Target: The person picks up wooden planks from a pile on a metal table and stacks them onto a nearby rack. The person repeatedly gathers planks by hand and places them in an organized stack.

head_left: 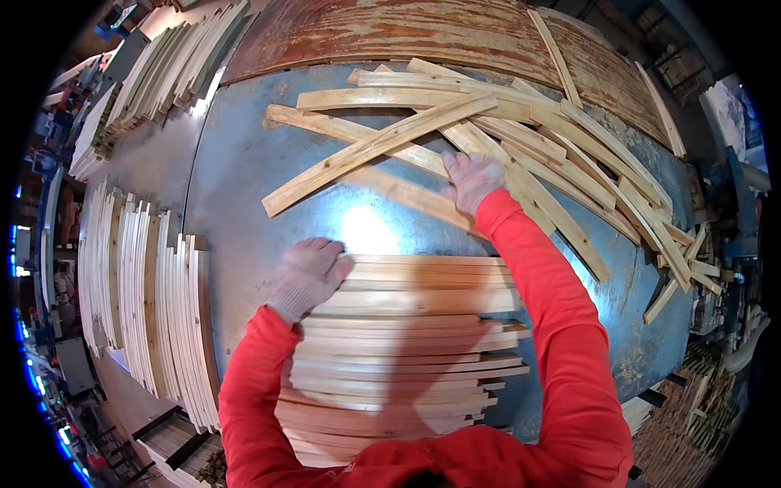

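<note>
My left hand (pixel 309 281), in a pale knit glove, rests at the left ends of a row of wooden strips (pixel 407 302) laid side by side in front of me. Its fingers are bent and the thumb stands apart from them, beside the farthest strip. Farther off, my right hand (pixel 475 180), gloved alike, reaches onto a loose heap of strips. Its fingers bend over a wooden strip (pixel 403 152) in that heap, with the thumb on the near side. One more strip (pixel 378 152) lies slantwise across the heap, left of this hand.
Beneath it all is a blue-grey metal table (pixel 236 179). Stacked pale strips (pixel 146 285) stand along the left, with another stack (pixel 171 69) at the far left. A worn brown board (pixel 390 32) lies beyond the table. More wood (pixel 683 407) is piled at lower right.
</note>
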Available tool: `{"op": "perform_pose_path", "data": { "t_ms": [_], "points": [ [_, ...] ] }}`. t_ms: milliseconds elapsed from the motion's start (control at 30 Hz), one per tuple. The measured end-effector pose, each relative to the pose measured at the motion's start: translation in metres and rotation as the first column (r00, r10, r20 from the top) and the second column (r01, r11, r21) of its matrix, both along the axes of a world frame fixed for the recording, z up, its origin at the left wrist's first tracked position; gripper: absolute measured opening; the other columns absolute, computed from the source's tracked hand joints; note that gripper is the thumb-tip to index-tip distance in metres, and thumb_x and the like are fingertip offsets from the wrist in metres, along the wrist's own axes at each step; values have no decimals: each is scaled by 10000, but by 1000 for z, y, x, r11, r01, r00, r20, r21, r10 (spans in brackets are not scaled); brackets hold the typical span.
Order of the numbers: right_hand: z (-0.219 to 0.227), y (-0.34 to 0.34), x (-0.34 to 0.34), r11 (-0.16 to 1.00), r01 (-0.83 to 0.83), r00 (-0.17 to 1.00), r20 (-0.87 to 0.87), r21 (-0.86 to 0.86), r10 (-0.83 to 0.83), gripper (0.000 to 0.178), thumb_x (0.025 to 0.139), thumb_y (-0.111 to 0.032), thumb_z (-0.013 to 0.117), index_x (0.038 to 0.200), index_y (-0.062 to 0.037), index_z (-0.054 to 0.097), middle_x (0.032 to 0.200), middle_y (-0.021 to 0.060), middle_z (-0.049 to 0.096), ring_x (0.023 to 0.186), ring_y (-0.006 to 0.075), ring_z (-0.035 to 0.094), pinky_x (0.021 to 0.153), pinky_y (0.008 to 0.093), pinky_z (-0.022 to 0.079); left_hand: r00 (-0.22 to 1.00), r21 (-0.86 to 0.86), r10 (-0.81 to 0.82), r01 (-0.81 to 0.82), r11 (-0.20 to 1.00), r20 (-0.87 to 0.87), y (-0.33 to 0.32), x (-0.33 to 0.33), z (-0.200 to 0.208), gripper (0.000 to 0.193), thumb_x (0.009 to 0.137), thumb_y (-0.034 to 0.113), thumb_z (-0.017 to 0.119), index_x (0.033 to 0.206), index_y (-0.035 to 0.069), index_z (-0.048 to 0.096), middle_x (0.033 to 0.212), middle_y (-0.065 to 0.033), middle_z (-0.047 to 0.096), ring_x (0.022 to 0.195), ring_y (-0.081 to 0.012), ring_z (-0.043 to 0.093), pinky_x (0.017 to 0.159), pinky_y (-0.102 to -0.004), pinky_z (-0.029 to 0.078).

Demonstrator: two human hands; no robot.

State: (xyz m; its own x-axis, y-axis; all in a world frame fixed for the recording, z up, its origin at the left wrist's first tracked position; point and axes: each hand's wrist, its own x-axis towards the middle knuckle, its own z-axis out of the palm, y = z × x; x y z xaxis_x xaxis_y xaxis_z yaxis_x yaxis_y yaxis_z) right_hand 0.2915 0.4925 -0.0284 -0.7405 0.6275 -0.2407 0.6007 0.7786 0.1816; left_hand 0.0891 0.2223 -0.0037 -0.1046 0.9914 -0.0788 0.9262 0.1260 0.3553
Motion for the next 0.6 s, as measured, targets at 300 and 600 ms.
{"op": "perform_pose_path", "data": {
  "t_ms": [300,600],
  "points": [
    [61,5,92,945,90,896,-388,-314,-215,476,726,-312,660,1135,-78,598,983,208,654,983,391,626,866,448,499,950,41,219,-216,976,-222,-63,-78,-6,484,864,394,609,1246,98,634,1319,-140,581,1240,-325,519,1041,-451,394],
    [180,-109,375,925,330,809,-448,-190,-381,465,698,-238,760,1114,-71,635,861,146,652,740,291,656,657,372,522,902,-314,-104,-36,949,-419,130,-46,-8,725,891,234,574,1527,132,240,1455,-107,461,1350,-272,433,1120,-363,336]
  ]
}}
